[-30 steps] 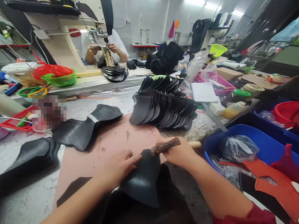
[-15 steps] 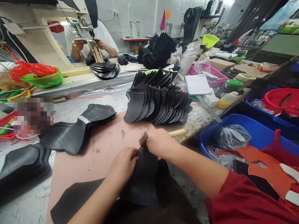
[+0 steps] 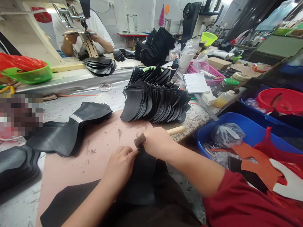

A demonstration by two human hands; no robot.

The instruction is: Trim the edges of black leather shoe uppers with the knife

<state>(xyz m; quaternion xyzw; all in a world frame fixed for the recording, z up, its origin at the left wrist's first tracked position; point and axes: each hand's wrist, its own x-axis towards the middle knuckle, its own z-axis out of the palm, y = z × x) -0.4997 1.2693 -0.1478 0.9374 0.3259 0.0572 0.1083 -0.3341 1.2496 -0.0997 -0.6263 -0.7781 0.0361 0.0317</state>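
In my right hand (image 3: 157, 142) I grip a hammer close to its dark head (image 3: 140, 140); its pale wooden handle (image 3: 176, 130) sticks out to the right behind my fist. The hammer head is tilted just above the upper end of a black leather piece (image 3: 143, 176), which hangs over the table edge towards my lap. My left hand (image 3: 123, 162) pinches that piece's left edge, fingertips right beside the hammer head. Under my left forearm lies another flat black leather piece (image 3: 71, 198) on the pinkish work board (image 3: 99, 138).
Fanned black leather pieces (image 3: 153, 101) stand behind my hands. More stacks (image 3: 68, 126) lie at left, one with a white band. A co-worker's hands (image 3: 71, 39) are behind a sewing machine (image 3: 87, 41). Blue tubs (image 3: 201, 135) stand at right, beside a notebook (image 3: 196, 82).
The hammer head has tilted and come up slightly from the leather. My left hand keeps its pinch beside it. The whole view has shifted a little.
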